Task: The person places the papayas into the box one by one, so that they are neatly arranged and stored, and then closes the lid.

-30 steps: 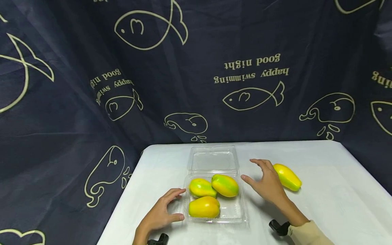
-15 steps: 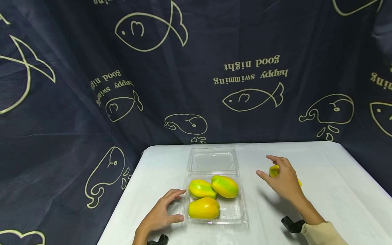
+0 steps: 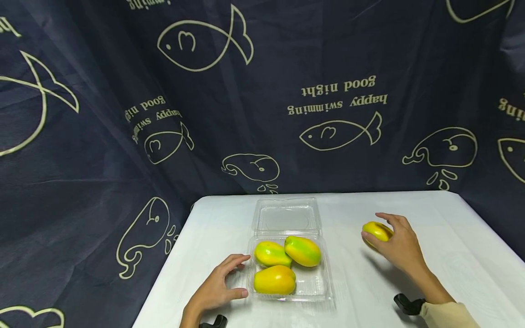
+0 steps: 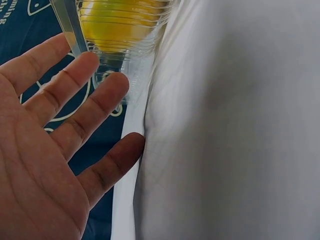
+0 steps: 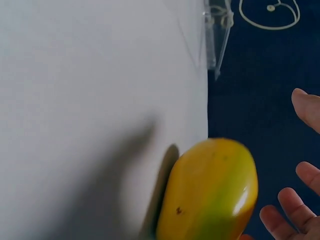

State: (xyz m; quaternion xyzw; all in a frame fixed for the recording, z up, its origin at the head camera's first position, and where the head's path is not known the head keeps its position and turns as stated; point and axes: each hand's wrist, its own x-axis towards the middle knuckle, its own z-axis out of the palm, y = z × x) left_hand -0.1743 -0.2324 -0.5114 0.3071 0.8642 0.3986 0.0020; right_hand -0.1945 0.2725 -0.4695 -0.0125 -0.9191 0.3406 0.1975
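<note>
At the right of the table, my right hand (image 3: 404,250) is spread around a loose yellow-green papaya (image 3: 374,231), thumb on its near side. The hand hides part of the fruit. In the right wrist view the fingers (image 5: 295,207) stand apart from this papaya (image 5: 210,195). A clear plastic clamshell box (image 3: 313,284) lies with its lid folded back, holding three papayas: one in front (image 3: 275,280), one behind it (image 3: 270,253) and one at the back right (image 3: 303,250). My left hand (image 3: 215,287) has its fingers spread beside the box's left wall, with fingertips right at it.
The transparent lid (image 3: 287,216) lies toward the table's back edge. White cloth covers the table (image 3: 352,291). A dark blue curtain (image 3: 262,91) with fish and whale outlines hangs behind and at the sides.
My right hand has moved right, away from the box, to the loose papaya and now reaches around it. The left hand and the box have stayed in place.
</note>
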